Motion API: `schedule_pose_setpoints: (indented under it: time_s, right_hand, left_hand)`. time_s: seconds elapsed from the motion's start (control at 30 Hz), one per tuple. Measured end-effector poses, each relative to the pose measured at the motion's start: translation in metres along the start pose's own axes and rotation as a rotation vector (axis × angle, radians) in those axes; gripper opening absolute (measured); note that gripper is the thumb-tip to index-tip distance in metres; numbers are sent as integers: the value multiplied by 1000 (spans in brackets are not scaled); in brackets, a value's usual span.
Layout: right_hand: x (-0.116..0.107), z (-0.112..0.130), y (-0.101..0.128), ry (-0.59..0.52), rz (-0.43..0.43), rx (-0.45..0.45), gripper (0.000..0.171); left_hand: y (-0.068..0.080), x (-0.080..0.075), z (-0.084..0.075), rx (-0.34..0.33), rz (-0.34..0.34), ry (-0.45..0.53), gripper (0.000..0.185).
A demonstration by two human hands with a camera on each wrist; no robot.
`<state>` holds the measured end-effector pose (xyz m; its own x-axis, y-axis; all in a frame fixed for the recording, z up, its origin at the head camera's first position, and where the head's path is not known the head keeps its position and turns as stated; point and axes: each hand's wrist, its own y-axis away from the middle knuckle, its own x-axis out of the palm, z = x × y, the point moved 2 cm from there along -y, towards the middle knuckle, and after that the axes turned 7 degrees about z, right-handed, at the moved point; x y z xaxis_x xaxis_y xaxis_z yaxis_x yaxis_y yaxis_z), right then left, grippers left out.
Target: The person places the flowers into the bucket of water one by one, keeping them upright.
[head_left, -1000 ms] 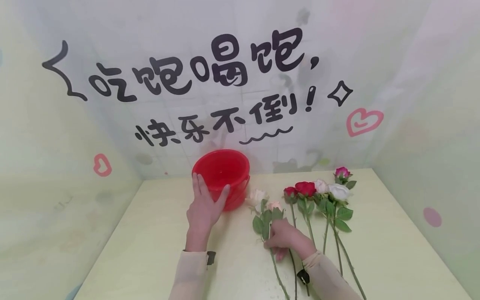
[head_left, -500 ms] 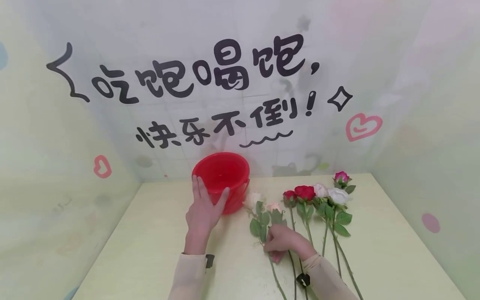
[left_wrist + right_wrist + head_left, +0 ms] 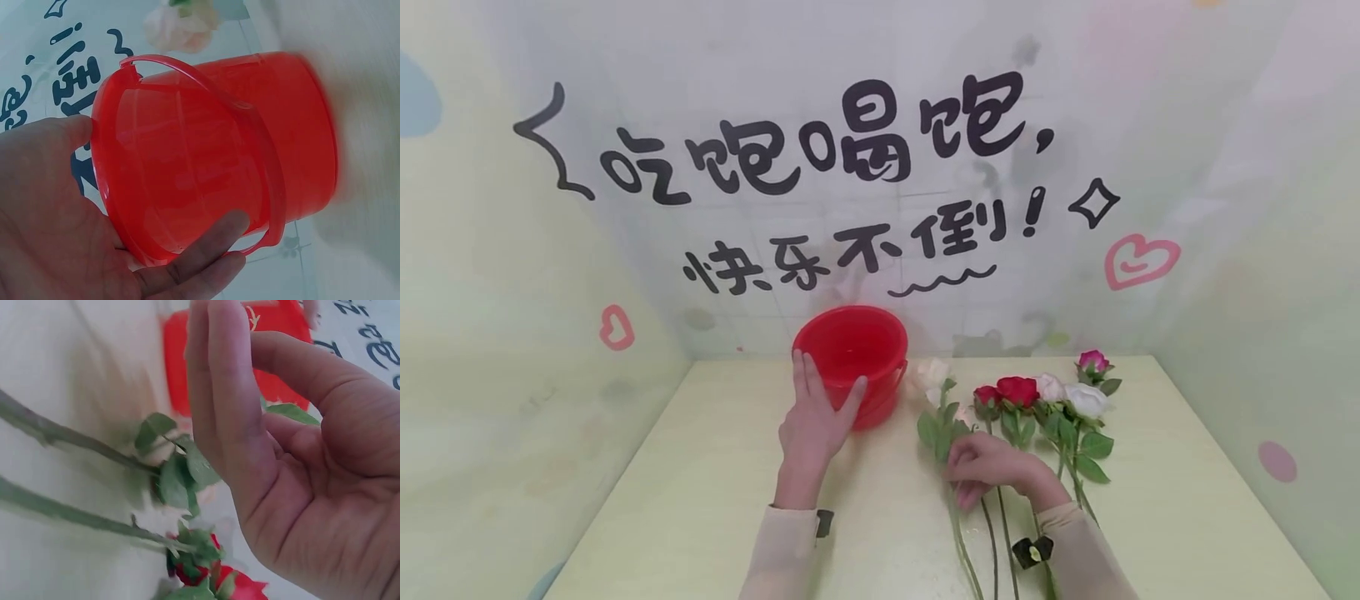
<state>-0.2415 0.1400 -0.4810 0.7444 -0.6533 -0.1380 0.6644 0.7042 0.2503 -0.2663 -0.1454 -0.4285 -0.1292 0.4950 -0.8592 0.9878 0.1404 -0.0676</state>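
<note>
My left hand (image 3: 812, 429) rests on the near side of the red bucket (image 3: 880, 404), thumb and fingers spread against its rim. In the left wrist view, the thumb touches the rim of the bucket (image 3: 187, 156) and straight fingers lie by its handle (image 3: 273, 169). To the right, my right hand (image 3: 988, 462) pinches the leafy stem of a cream rose (image 3: 933, 372), whose head is beside the bucket. In the right wrist view, the thumb and index finger of the right hand (image 3: 300, 462) meet, hiding most of that stem. A peach rose (image 3: 964, 414) shows partly behind the hand.
Red roses (image 3: 1018, 391), a pale pink rose (image 3: 1050, 388), a white rose (image 3: 1086, 401) and a magenta rose (image 3: 1093, 361) lie on the table (image 3: 700, 467), stems toward the front. A lettered wall covering (image 3: 752, 317) stands close behind the bucket.
The right hand has shifted slightly right and the cream rose's head has risen away from the table. The left hand stays at the bucket. The head view has shifted a little.
</note>
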Motion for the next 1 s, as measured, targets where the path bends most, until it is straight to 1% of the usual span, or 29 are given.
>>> schedule_pose_setpoints:
  time_s: [0.13, 0.23, 0.3, 0.37, 0.5, 0.63, 0.7, 0.83, 1.0]
  right_hand:
    - [-11, 6, 6, -26, -14, -39, 17]
    - [-21, 14, 12, -21, -53, -72, 27]
    - [-29, 21, 17, -12, -96, -101, 33]
    - [-36, 29, 23, -2, -159, -134, 36]
    - [-49, 44, 34, 13, -316, -199, 33]
    - [-59, 58, 38, 3, -449, -241, 34]
    - [-63, 63, 37, -2, -492, -262, 34]
    - [-70, 73, 33, 33, -549, -292, 32]
    - [-75, 84, 30, 68, -619, -300, 37]
  left_hand:
    - [0, 0, 3, -2, 3, 8, 112]
    - [-1, -1, 4, 3, -11, 14, 111]
    - [-3, -2, 3, 12, -27, 20, 110]
    - [-5, -2, 1, 22, -41, 24, 109]
    - [-8, 0, -3, 39, -36, 28, 110]
    - [-6, 1, -4, 26, -25, 31, 111]
    - [-4, 1, -3, 18, -29, 32, 111]
    - [0, 1, 0, 18, -34, 36, 110]
    - [3, 1, 3, 18, -38, 40, 110]
